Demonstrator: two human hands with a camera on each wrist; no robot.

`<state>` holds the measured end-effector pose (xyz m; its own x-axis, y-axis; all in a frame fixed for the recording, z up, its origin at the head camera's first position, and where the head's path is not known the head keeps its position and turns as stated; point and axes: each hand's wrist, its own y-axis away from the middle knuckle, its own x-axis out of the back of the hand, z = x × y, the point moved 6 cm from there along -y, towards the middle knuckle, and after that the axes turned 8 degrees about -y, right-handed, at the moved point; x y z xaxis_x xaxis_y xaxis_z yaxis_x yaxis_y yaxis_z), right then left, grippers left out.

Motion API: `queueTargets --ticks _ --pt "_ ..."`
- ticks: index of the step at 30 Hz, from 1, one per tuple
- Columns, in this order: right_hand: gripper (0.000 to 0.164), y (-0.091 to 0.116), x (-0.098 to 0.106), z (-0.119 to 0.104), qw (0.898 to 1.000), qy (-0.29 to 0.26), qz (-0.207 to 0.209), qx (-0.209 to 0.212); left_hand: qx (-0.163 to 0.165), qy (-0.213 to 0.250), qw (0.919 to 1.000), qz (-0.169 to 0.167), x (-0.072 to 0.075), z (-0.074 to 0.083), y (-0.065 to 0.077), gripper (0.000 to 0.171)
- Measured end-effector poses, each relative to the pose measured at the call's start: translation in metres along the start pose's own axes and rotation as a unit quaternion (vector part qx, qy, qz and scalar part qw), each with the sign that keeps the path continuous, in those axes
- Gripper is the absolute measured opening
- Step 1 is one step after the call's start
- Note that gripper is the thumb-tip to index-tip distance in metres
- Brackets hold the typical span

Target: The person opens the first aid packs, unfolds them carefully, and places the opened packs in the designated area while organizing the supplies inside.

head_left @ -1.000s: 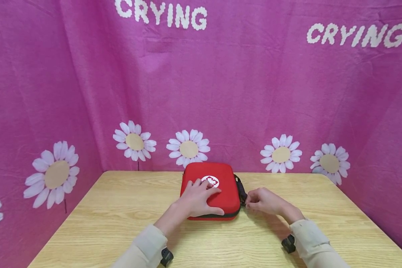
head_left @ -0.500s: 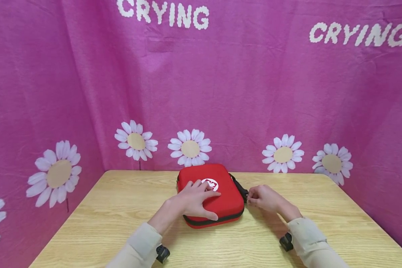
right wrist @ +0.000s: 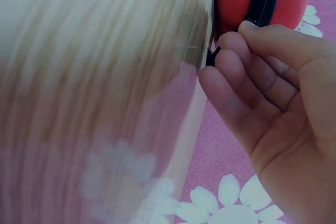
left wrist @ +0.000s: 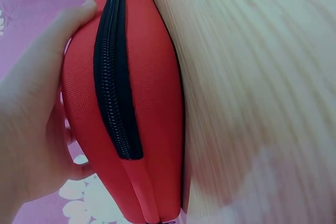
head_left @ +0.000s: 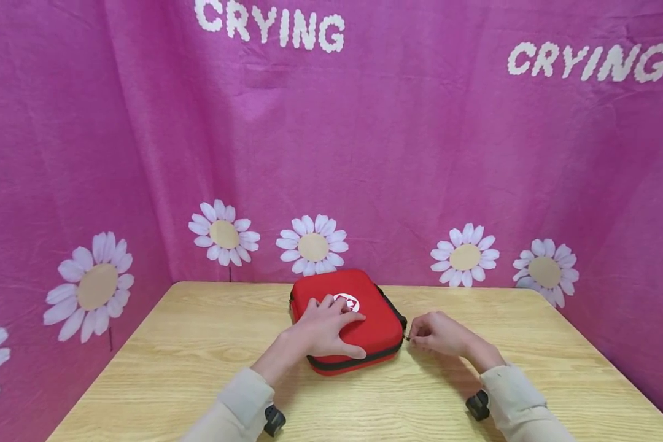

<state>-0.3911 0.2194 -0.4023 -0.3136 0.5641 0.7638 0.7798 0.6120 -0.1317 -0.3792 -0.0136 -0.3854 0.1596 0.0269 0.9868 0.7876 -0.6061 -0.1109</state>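
Note:
A red first-aid case [head_left: 380, 325] with a white round emblem [head_left: 355, 303] lies on the table, turned slightly. My left hand [head_left: 321, 328] rests on its lid with spread fingers, the thumb near the front edge. Along the case's side, in the left wrist view, runs a black zipper [left wrist: 109, 72] whose teeth look joined. At the right front corner my right hand [head_left: 441, 334] pinches the small zipper pull [head_left: 407, 338] between thumb and index finger. Fingertips mostly cover the pull in the right wrist view. A black carry handle [head_left: 393, 307] sits on the case's right side.
The wooden table [head_left: 210, 344] reaches back to a pink curtain [head_left: 387, 153] printed with daisies and lettering. The curtain also hangs along the left and right sides. Black wrist cameras [head_left: 274, 420] sit at both cuffs.
The case has turned a little, its front right corner shifting right and its far left corner left. My left hand stays on the lid, and my right hand stays by the right front corner.

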Motion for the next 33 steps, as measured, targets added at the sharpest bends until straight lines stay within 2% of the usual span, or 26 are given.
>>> queueTargets --ticks 13,17,19,22,25,28,30,33 --pt "0.008 0.003 -0.004 0.000 0.998 -0.056 -0.036 0.004 0.026 -0.008 0.9996 0.007 0.000 0.005 -0.004 0.074" --pt "0.008 0.003 -0.006 -0.001 0.997 -0.062 -0.034 0.004 0.028 -0.002 0.9996 0.009 -0.002 0.004 -0.005 0.075" --pt "0.008 0.004 -0.006 -0.001 0.998 -0.057 -0.028 0.005 0.021 0.008 0.9997 0.005 -0.002 0.001 -0.005 0.075" --pt "0.007 0.006 -0.005 0.000 0.999 -0.047 -0.018 -0.002 -0.009 0.040 0.9992 -0.004 -0.001 -0.004 -0.001 0.074" --pt "0.007 0.007 -0.004 0.004 0.999 -0.043 -0.009 -0.018 -0.040 0.092 0.9948 -0.020 -0.001 -0.014 0.004 0.071" --pt "0.006 0.005 -0.002 0.006 0.999 -0.038 0.003 -0.026 -0.055 0.128 0.9891 -0.046 -0.003 -0.022 0.010 0.073" --pt "0.006 0.002 0.000 0.008 0.999 -0.021 0.016 -0.026 -0.059 0.135 0.9873 -0.060 -0.003 -0.025 0.013 0.076" --pt "0.006 0.000 0.003 0.009 0.999 0.002 0.030 -0.024 -0.065 0.118 0.9886 -0.068 -0.001 -0.025 0.017 0.081"
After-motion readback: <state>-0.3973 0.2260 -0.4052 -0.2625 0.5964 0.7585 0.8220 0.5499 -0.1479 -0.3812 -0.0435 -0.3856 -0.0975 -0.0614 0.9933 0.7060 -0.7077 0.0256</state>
